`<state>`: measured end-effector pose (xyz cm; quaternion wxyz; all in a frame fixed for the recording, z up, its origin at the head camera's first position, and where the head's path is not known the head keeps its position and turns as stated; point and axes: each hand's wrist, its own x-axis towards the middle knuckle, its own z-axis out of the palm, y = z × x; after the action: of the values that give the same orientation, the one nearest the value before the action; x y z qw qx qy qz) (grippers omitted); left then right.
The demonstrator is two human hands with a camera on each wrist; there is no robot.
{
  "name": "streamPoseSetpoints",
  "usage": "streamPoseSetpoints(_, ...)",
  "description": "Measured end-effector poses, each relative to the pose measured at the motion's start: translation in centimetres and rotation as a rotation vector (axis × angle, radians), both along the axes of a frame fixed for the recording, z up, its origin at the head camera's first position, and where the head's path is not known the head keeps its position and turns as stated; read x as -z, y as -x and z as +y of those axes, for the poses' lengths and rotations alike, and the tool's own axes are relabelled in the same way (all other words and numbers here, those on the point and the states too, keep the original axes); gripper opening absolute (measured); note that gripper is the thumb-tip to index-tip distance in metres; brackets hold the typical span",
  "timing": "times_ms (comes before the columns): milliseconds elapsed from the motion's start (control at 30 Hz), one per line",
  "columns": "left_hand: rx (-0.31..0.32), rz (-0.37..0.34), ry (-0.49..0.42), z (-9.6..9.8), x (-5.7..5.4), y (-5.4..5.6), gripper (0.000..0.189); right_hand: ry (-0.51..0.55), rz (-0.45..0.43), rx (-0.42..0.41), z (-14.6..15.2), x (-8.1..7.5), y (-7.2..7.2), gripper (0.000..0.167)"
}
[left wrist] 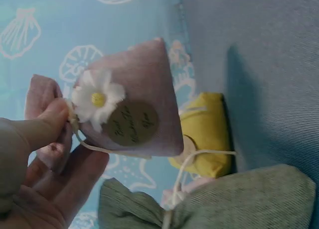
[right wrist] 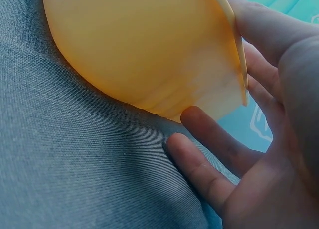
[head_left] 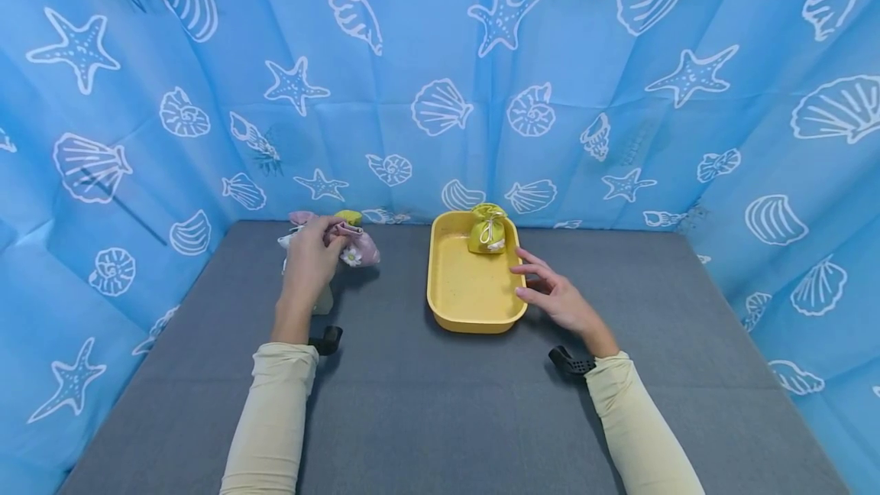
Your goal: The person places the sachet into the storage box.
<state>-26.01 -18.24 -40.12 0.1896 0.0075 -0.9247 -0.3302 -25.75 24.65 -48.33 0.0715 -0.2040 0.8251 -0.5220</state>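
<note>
My left hand (head_left: pixel 309 258) pinches the gathered neck of a pink drawstring pouch (left wrist: pixel 144 84) between thumb and fingers. The pouch bears a white daisy and a round brown label, and hangs clear of the grey table in the head view. Beside it are a yellow pouch (left wrist: pixel 212 134) and a grey-green pouch (left wrist: pixel 249 199) with pale cord. On the right, the thumb and some fingers of my right hand (head_left: pixel 560 300) reach over the rim of a yellow tray (head_left: pixel 474 323), relaxed, while two fingers stay outside its wall. Inside the tray's far right corner sits a yellow-green pouch (head_left: pixel 486 231).
The grey table (head_left: pixel 440 418) ends at a blue curtain (head_left: pixel 412 37) printed with shells and starfish, close behind the tray. More pouches are partly hidden behind my left hand. A black wrist mount (head_left: pixel 326 341) sits at my left wrist, another (head_left: pixel 571 361) at my right.
</note>
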Motion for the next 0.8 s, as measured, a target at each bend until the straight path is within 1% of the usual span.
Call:
streamPoseSetpoints(133, -0.034, 0.016, -0.044, 0.7, -0.8, 0.0, 0.040, 0.001, 0.001, -0.001, 0.0, 0.1, -0.1, 0.047)
streamPoseSetpoints(233, -0.042, 0.034, -0.071, 1.3, -1.5, 0.0, 0.043, 0.011, 0.008, -0.007, 0.1, 0.1, -0.1, 0.047)
streamPoseSetpoints(333, -0.019, 0.058, -0.090, 1.8, -2.2, 0.0, 0.042, 0.019, 0.007, -0.009, 0.1, 0.0, -0.1, 0.047)
streamPoseSetpoints(433, 0.024, 0.085, -0.111, 2.5, -2.9, 0.2, 0.040, 0.005, 0.002, -0.004, 0.1, -0.1, 0.0, 0.047)
streamPoseSetpoints(533, 0.059, 0.102, -0.130, 3.4, -3.9, 0.4, 0.036, -0.012, -0.006, 0.003, 0.2, -0.1, 0.0, 0.047)
streamPoseSetpoints(600, 0.065, 0.111, -0.131, 4.3, -4.6, 0.6, 0.033, -0.015, -0.010, 0.007, 0.1, 0.0, 0.1, 0.047)
streamPoseSetpoints(733, 0.074, 0.100, -0.107, 6.1, -6.1, 0.8, 0.026, -0.012, -0.021, 0.015, 0.1, -0.1, 0.0, 0.048)
streamPoseSetpoints(800, 0.093, 0.073, -0.096, 7.0, -6.8, 0.9, 0.024, -0.013, -0.024, 0.018, 0.0, -0.1, 0.0, 0.047)
